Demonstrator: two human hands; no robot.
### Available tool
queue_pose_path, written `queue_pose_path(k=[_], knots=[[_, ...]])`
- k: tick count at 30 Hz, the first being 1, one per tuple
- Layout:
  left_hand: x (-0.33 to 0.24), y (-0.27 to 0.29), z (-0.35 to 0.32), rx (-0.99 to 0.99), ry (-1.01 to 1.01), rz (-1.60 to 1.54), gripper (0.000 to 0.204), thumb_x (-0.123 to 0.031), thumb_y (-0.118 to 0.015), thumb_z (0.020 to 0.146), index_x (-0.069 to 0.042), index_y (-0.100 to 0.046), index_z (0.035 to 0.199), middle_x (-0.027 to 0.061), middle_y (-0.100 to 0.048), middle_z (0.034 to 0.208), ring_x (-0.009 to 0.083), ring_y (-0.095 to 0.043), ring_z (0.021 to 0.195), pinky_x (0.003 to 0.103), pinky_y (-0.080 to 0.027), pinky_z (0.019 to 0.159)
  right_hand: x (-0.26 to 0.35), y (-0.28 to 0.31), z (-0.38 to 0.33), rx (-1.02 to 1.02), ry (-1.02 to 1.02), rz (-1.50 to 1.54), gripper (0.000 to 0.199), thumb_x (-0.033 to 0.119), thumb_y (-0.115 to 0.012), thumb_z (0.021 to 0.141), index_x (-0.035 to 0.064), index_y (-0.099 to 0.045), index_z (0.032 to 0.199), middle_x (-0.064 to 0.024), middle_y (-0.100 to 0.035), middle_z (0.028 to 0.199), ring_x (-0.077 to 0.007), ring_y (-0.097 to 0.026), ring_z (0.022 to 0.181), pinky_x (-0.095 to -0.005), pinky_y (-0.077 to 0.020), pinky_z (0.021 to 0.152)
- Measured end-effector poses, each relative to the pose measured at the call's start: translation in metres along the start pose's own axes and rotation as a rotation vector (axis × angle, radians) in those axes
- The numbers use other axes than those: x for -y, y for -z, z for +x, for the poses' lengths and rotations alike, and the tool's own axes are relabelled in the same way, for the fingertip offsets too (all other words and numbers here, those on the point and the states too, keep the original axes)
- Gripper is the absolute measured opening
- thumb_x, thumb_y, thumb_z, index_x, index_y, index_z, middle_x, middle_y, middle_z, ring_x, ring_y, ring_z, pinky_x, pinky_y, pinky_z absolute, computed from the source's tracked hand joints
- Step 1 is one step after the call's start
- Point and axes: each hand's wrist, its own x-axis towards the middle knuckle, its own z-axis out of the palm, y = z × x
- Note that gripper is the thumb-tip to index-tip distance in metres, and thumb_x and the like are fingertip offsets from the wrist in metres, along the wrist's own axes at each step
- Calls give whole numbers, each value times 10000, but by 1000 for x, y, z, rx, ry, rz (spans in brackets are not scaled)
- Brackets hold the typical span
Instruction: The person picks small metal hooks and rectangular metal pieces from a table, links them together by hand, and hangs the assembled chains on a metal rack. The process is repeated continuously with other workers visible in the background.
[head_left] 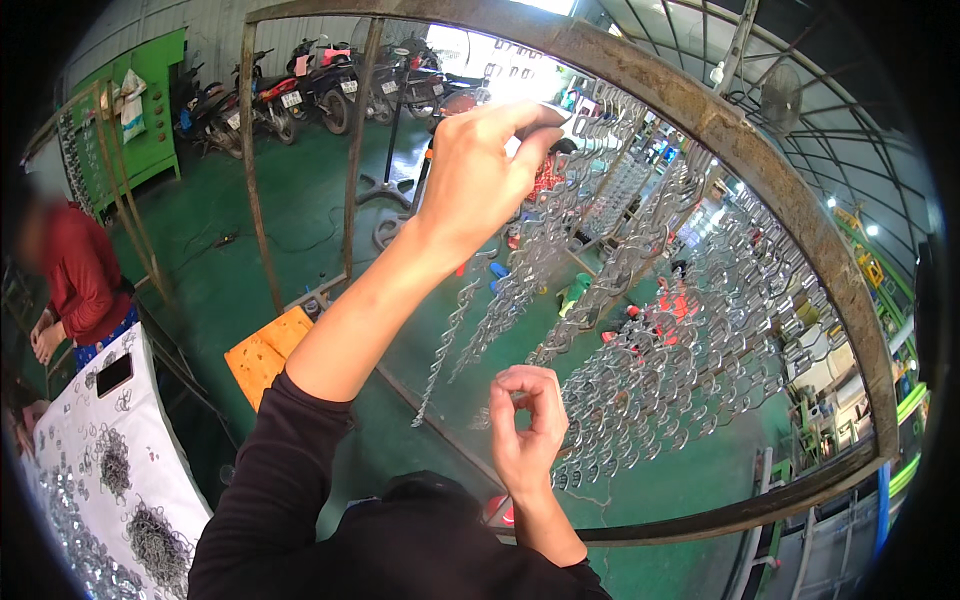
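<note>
My left hand (485, 170) reaches up to the rusty metal frame (760, 180), its fingertips pinched on a shiny metal hook near the top of a hanging strand. Many strands of linked silvery hooks (690, 340) dangle from the frame's top bar, to the right of my hands. Lower down, my right hand (528, 425) is closed around the bottom of one thin strand (455, 330) in front of my chest. Both forearms wear dark sleeves pushed up.
A table under a white cloth (70, 440) at lower left carries piles of loose metal hooks and a phone. A person in red (75, 280) stands by it. An orange stool (265, 350), parked motorbikes (300, 95) and a green floor lie beyond.
</note>
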Motion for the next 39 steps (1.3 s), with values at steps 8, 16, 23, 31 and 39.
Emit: queue_pose_path(k=[8, 16, 23, 31, 39], knots=[[8, -31, 18, -74, -140, 47, 102, -74, -701, 806, -31, -716, 897, 126, -705, 835, 260, -668, 708, 344, -505, 647, 3, 7, -2, -44, -48, -77, 116, -89, -602, 817, 0, -578, 888, -107, -604, 907, -142, -576, 672, -232, -463, 512], [12, -62, 26, -79, -192, 129, 79, -97, -667, 797, -19, -676, 806, 144, -668, 808, 315, -635, 797, 428, -484, 726, 6, 5, 0, -81, -122, -133, 114, -92, -603, 811, -2, -580, 876, -109, -611, 898, -141, -585, 671, -233, -468, 517], [23, -79, 35, -32, -300, 20, 170, -36, -634, 733, 21, -651, 893, 199, -644, 872, 374, -615, 892, 460, -469, 836, 4, 1, 2, -132, -209, -155, 100, -59, -627, 805, 24, -583, 840, -82, -622, 882, -144, -600, 722, -226, -476, 581], [36, -84, 47, -80, -312, -59, 327, -37, -641, 759, 2, -631, 1084, 166, -647, 952, 353, -608, 934, 422, -463, 826, 10, 5, -2, -85, -192, -78, 60, -23, -584, 892, 20, -576, 933, -77, -564, 926, -113, -543, 667, -228, -449, 594], [42, -78, 46, -77, -323, 9, 326, -55, -630, 770, 18, -620, 1087, 181, -638, 1004, 364, -605, 949, 434, -456, 836, 10, -2, -13, -138, -279, 61, 134, -63, -606, 875, 8, -547, 973, -58, -548, 924, -83, -531, 690, -212, -439, 601]])
